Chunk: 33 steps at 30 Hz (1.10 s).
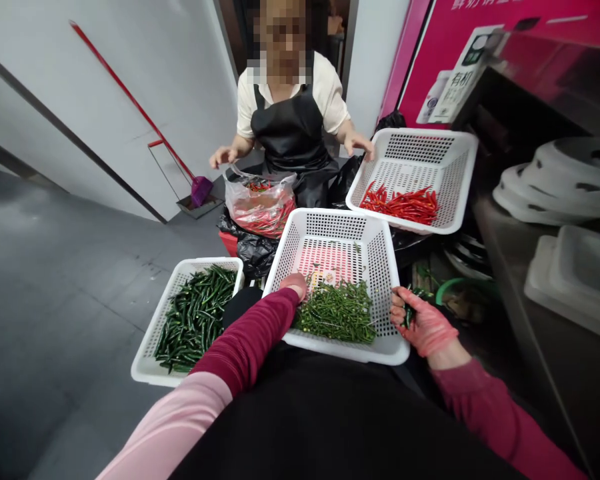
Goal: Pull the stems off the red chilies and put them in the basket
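Note:
A white perforated basket [389,253] stands in front of me, with a heap of thin green stems [337,312] in it. My left hand [295,285] reaches in at the heap's left edge; its fingers are mostly hidden. Just outside the basket's right rim, my right hand [423,323], in a reddish see-through glove, is closed around dark green chilies [409,313]. To the left, a second white basket [147,360] holds a pile of dark green chilies [197,317].
A person [293,120] in a black apron sits opposite, hands raised beside a plastic bag [263,207] of red chilies and a white basket [463,180] with red chilies. Stacked white containers [575,267] stand at right. A broom [140,110] leans on the left wall.

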Motion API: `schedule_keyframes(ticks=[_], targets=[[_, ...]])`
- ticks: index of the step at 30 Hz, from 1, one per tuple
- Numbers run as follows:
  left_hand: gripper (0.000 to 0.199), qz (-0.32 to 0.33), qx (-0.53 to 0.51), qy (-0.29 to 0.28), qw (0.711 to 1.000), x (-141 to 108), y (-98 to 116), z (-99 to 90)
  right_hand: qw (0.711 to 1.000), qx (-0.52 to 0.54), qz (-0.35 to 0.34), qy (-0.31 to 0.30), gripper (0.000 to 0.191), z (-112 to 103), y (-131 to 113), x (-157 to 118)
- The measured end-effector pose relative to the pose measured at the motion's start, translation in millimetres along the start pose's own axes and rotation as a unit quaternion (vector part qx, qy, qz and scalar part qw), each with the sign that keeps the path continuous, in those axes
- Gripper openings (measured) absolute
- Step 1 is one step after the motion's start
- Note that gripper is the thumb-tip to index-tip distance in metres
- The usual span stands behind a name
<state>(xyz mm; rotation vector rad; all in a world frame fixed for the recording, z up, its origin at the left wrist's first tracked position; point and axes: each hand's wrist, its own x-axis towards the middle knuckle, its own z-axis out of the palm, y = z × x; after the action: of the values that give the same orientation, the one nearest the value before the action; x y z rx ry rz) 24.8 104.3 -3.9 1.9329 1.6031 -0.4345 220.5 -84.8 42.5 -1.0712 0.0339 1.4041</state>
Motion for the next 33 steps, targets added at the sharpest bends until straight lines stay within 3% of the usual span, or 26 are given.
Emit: schedule_keyframes(ticks=[4,7,11,14,16,18,21,23,25,28,33], targets=[[0.023,0.007,0.009,0.004,1.000,-11.2,0.4,-23.8,0.998,-0.061,-0.020,0.009,0.027,0.8,3.5,5.2],[0.027,0.091,0.011,0.038,0.995,-38.6,10.9,-39.7,0.988,-0.146,-0.045,-0.021,0.033,19.4,15.4,13.6],[0.028,0.248,0.026,0.037,0.968,-82.0,35.3,-37.6,0.964,-0.251,-0.049,-0.071,0.032,61.4,39.0,24.3],[0.030,0.280,-0.048,0.046,0.958,-96.9,43.7,-31.4,0.958,-0.263,-0.093,-0.063,0.030,78.6,39.0,27.4],[0.032,0.287,-0.120,0.050,0.949,-97.2,37.1,-32.8,0.968,-0.212,-0.117,-0.062,0.026,73.9,22.7,27.3],[0.031,0.276,-0.175,0.074,0.942,-94.7,19.1,-39.0,0.983,-0.135,-0.110,-0.058,0.019,57.0,-2.8,26.7],[0.028,0.217,-0.243,0.151,0.933,-95.0,-28.4,-49.8,0.996,-0.061,-0.062,-0.004,0.010,23.4,-37.5,24.9],[0.031,0.142,-0.303,0.197,0.922,-101.1,-69.5,-51.9,0.996,-0.078,-0.020,0.047,0.011,10.8,-45.0,22.9],[0.031,0.050,-0.372,0.239,0.895,-112.2,-112.7,-47.0,0.990,-0.129,0.030,0.046,0.016,16.4,-36.0,20.3],[0.023,-0.075,-0.480,0.295,0.823,-134.5,-172.3,-28.2,0.963,-0.226,0.122,-0.083,0.018,60.7,2.5,14.1],[0.014,-0.204,-0.552,0.341,0.733,-168.4,-245.8,16.2,0.853,-0.315,0.265,-0.323,0.020,182.9,100.0,1.8]])
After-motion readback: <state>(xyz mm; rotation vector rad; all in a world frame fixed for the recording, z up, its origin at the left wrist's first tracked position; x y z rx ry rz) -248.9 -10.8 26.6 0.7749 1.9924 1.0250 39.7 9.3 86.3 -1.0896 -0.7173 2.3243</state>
